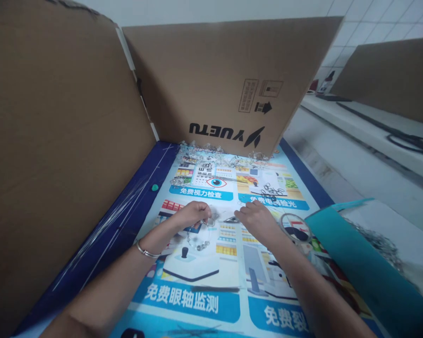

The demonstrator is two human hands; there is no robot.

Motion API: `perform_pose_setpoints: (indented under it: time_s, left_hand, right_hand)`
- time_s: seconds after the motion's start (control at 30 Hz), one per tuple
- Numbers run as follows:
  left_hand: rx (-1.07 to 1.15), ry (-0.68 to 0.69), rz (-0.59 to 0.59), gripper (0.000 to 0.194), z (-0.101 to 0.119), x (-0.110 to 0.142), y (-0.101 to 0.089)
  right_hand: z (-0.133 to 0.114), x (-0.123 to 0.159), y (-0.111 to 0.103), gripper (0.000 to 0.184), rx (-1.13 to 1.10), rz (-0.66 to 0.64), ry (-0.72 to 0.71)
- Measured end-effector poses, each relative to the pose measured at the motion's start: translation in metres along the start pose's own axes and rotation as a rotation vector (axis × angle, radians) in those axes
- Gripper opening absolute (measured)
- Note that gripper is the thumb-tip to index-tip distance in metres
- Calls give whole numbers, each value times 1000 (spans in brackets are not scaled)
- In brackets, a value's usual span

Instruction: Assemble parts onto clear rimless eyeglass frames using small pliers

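My left hand (193,215) is closed in a pinch on a string of clear beads (203,246), whose loop hangs below the fingers over the printed mat (229,277). A silver bangle (148,251) circles my left wrist. My right hand (255,219) is wrapped round a small metal tool with a pointed tip (230,219), which points left toward the beads. Most of that tool is hidden in the fist, so its kind cannot be told. Beside my right forearm lies a clear round ring (296,228).
Tall cardboard panels (197,80) stand at the back and left. Clear bead strands (200,149) lie along the back panel, near small dark loops (272,190) and thin rods (229,179). A teal tray (359,263) with tangled metallic pieces (380,244) is at right. A green piece (154,188) lies left.
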State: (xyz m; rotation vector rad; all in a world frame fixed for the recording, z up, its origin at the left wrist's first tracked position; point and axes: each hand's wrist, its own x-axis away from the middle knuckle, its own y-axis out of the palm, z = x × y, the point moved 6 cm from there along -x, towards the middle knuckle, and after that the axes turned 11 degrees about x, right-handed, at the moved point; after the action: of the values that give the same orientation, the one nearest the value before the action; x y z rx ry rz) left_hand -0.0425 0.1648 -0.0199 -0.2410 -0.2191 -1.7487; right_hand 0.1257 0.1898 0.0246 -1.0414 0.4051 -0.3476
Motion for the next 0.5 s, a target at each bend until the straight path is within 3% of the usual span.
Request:
perform_pose_setpoints:
  time_s: [0.17,0.33,0.5]
  left_hand:
    - [34,72,-44,22,3,0,4]
    - [50,108,-119,42,10,4,11]
    - [65,107,-152,36,14,8,17]
  right_hand:
    - [2,-2,8,12,-253,-32,104]
    - [-3,-6,10,14,-682,-89,179]
    - [-8,-4,14,22,-1034,-174,255]
